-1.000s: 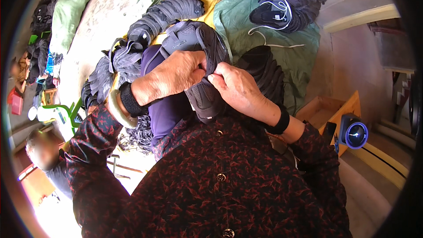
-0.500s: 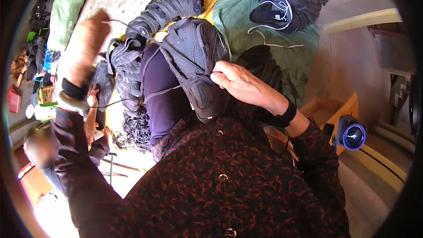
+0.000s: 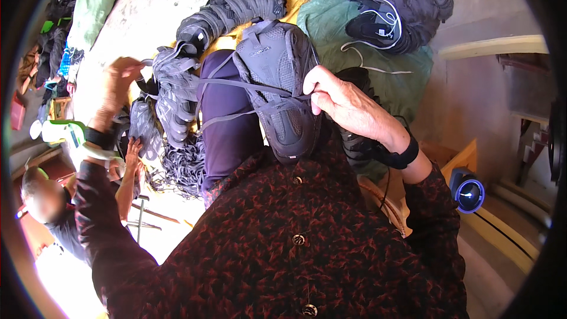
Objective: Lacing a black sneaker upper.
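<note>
A dark grey shoe upper [image 3: 263, 53] lies across my lap, its toe towards me. My right hand [image 3: 348, 103] is closed in a pinch on the shoelace [image 3: 274, 88] at the right side of the shoe's lacing. Loose lace runs left from the shoe over my purple-trousered knee [image 3: 227, 124]. Out to the left, beside stacked dark shoes, my left hand [image 3: 118, 85] has its fingers pinched, with a dark lace at the tips. The far part of that lace is hard to follow against the shoes.
A curved row of nested dark shoes [image 3: 236, 12] lies on yellow cloth ahead. More shoes [image 3: 390, 6], one with white laces, rest on green cloth [image 3: 325, 15]. Laces lie bundled [image 3: 183, 171] at left. A co-worker's hand [image 3: 133, 153] is nearby; a wooden box [image 3: 463, 156] stands right.
My left hand has come down and towards me from higher at left, and the lace over my knee hangs slacker. My right hand keeps its pinch. The view has shifted slightly.
</note>
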{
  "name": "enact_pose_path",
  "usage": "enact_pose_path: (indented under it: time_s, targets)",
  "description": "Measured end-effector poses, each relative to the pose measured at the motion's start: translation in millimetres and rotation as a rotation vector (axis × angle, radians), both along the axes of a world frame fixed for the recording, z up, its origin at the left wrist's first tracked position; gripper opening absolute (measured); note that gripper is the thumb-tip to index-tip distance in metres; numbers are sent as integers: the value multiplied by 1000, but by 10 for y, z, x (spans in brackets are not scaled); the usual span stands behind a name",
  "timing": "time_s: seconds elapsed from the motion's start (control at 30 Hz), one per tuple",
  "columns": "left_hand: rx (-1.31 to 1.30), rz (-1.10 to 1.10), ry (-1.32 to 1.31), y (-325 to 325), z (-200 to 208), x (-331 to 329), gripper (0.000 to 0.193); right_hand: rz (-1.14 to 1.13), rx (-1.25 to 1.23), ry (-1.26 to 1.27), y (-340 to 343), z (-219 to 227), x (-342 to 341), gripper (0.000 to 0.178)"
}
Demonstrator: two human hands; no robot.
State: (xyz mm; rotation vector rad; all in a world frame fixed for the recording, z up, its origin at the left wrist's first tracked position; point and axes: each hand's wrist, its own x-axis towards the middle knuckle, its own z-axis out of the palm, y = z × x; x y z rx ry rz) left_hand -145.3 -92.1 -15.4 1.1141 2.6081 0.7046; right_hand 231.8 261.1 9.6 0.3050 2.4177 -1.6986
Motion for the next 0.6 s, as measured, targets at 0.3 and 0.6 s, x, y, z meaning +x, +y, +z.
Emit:
enact_pose_path:
  time_s: [0.3,0.6]
  targets:
    - [284,-340,27,1281,296,1874,18,49,411,287,-110,93,-25,9]
    - [137,-387,-24,1279,230,1870,21,-18,649,231,-261,109,-12,16]
